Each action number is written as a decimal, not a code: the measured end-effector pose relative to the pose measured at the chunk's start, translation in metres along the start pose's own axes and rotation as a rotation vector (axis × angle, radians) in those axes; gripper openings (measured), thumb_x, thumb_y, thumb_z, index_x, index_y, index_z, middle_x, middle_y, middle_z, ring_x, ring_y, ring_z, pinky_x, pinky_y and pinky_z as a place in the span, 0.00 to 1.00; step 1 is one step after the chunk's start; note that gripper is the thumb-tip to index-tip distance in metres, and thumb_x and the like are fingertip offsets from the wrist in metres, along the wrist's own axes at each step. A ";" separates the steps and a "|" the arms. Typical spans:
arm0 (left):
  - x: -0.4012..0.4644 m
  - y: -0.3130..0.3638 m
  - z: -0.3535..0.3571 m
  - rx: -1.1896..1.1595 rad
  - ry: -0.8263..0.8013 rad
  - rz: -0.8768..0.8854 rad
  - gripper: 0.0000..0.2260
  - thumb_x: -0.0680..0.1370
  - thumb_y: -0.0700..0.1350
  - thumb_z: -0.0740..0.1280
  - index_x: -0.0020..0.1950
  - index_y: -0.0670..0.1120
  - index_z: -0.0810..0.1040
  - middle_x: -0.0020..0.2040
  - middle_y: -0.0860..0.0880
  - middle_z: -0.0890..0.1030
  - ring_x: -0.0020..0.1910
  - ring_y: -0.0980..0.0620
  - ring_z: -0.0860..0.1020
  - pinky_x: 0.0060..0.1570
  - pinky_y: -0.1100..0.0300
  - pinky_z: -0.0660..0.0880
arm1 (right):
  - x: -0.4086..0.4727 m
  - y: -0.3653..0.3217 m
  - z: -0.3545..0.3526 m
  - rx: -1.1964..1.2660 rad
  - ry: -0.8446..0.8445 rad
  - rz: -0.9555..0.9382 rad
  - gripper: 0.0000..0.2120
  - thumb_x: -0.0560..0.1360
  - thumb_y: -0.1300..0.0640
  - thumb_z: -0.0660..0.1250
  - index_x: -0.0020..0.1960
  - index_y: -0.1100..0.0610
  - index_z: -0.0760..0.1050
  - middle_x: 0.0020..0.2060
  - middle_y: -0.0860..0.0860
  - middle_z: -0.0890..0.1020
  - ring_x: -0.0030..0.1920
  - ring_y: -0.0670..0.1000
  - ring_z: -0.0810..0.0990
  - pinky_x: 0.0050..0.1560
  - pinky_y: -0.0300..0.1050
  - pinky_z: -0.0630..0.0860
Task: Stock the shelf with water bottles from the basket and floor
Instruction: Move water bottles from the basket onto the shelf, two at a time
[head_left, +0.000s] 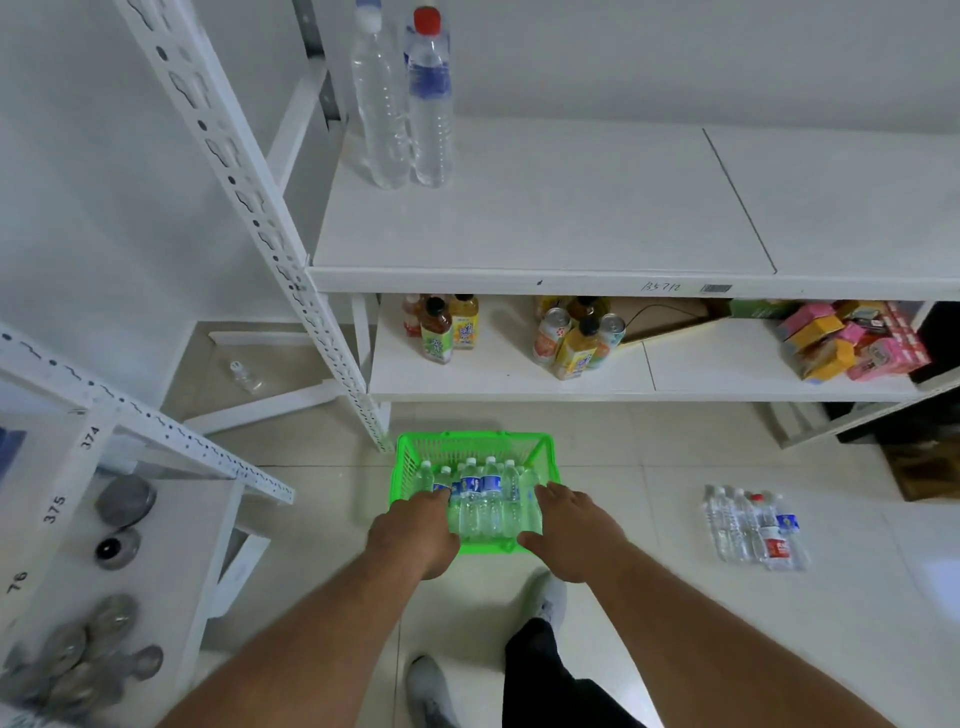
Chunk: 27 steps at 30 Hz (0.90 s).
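A green basket (470, 444) stands on the floor below the shelf, holding several small water bottles (480, 499) with blue labels. My left hand (415, 535) reaches over the basket's left side, its fingers on a bottle. My right hand (571, 535) hovers over the basket's right side with fingers extended above the bottles. More water bottles (753, 530) lie in a group on the floor to the right. Two tall bottles, one white-capped (379, 104) and one red-capped (430, 104), stand on the white upper shelf (571, 208) at its back left.
The lower shelf (498, 379) carries juice bottles (441, 327), cans (576, 338) and coloured boxes (852, 340). A white slotted upright (260, 218) rises left of the shelf. Another rack (104, 545) at the left holds metal lids. A small bottle (244, 375) lies on the floor behind.
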<state>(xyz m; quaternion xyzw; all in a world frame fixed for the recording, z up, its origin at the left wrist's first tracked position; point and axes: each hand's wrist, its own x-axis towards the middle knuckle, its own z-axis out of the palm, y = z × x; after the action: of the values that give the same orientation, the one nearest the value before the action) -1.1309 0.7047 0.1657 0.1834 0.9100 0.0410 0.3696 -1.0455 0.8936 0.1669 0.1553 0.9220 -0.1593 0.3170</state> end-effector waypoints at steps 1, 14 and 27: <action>0.007 0.004 0.001 -0.005 -0.012 -0.012 0.29 0.76 0.55 0.64 0.76 0.55 0.61 0.73 0.51 0.71 0.68 0.45 0.72 0.63 0.51 0.72 | 0.008 0.007 0.000 0.009 -0.015 0.000 0.35 0.79 0.39 0.60 0.78 0.56 0.56 0.77 0.55 0.62 0.74 0.57 0.63 0.72 0.53 0.65; 0.190 0.001 0.080 -0.257 -0.058 -0.149 0.30 0.76 0.56 0.65 0.77 0.53 0.62 0.72 0.47 0.72 0.69 0.44 0.73 0.65 0.52 0.72 | 0.207 0.064 0.057 0.170 -0.172 0.015 0.34 0.79 0.39 0.62 0.77 0.57 0.59 0.74 0.57 0.68 0.71 0.59 0.69 0.66 0.50 0.68; 0.448 -0.083 0.326 -0.447 -0.183 -0.239 0.33 0.74 0.56 0.71 0.74 0.44 0.65 0.66 0.39 0.77 0.57 0.39 0.81 0.49 0.55 0.77 | 0.486 0.110 0.301 0.375 -0.121 0.243 0.26 0.80 0.45 0.64 0.70 0.61 0.68 0.63 0.60 0.78 0.62 0.59 0.77 0.52 0.42 0.69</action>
<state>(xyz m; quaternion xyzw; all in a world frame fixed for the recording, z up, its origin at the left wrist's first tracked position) -1.2275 0.7712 -0.3825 -0.0086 0.8564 0.1803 0.4837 -1.2073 0.9644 -0.3881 0.3113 0.8301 -0.2974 0.3543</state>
